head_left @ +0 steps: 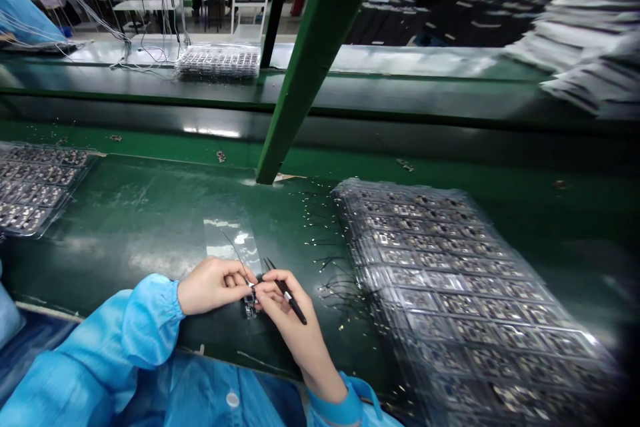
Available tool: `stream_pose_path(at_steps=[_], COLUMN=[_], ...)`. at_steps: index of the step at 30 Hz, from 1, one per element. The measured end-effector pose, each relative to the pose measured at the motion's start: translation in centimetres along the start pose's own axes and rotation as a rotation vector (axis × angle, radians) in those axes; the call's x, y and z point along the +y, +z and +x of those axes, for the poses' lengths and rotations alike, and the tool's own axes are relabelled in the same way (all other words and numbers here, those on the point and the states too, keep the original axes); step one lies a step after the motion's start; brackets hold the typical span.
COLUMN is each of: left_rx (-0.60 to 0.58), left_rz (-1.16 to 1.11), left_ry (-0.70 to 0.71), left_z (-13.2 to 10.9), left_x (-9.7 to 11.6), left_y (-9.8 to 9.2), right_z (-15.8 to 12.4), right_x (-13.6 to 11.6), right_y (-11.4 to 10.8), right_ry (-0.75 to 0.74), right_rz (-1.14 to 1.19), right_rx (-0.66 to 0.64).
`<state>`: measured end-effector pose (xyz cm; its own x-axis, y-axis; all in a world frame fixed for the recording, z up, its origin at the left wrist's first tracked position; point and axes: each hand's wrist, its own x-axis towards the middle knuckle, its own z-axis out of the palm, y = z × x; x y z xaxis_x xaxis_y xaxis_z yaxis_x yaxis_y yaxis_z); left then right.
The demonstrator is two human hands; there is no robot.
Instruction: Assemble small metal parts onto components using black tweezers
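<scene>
Close together over the green bench, my two hands meet at a small circuit board point(250, 303). My left hand point(215, 285) pinches the board's upper end, and a thin dark wire point(235, 245) rises from those fingers. My right hand point(287, 307) has black tweezers point(292, 301) lying across its fingers, tips pointing up and away. Its thumb and fingertips also touch the board's edge. Fingers hide most of the board's top. Behind the hands, a clear plastic sheet point(220, 237) lies flat on the bench.
Stacked clear trays of circuit boards point(450, 280) fill the right side. Another tray of boards point(40, 187) lies at the left. Short black wires point(333, 263) are scattered beside the right stack. A slanted green post point(320, 47) rises ahead. Loose boards point(221, 156) lie along the back ledge.
</scene>
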<state>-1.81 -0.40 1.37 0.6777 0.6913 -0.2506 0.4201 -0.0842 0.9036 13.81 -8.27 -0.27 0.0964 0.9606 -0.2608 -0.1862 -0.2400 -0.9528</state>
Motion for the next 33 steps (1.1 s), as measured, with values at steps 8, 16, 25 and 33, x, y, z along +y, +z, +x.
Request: stream_pose_path(at_steps=[8, 16, 25, 33], left_rx=[0.034, 0.157, 0.860, 1.232], left_rz=[0.064, -0.171, -0.066, 0.155], left_ry=[0.025, -0.053, -0.181, -0.326], left_z=[-0.1, 0.8, 10.5, 10.9], left_x=[0.2, -0.6, -1.8, -2.8], left_y=[0.4, -0.3, -17.9, -24.3], right_z=[-0.1, 0.7, 1.7, 2.1], right_x=[1.1, 1.3, 1.3, 1.9], right_y=[0.2, 0.2, 0.9, 1.1], right_ry=[-0.085, -0.049, -0.077, -0.145], right_rz=[-0.086, -0.010, -0.042, -0.048], right_rx=[0.071, 0.232, 0.390, 0.340])
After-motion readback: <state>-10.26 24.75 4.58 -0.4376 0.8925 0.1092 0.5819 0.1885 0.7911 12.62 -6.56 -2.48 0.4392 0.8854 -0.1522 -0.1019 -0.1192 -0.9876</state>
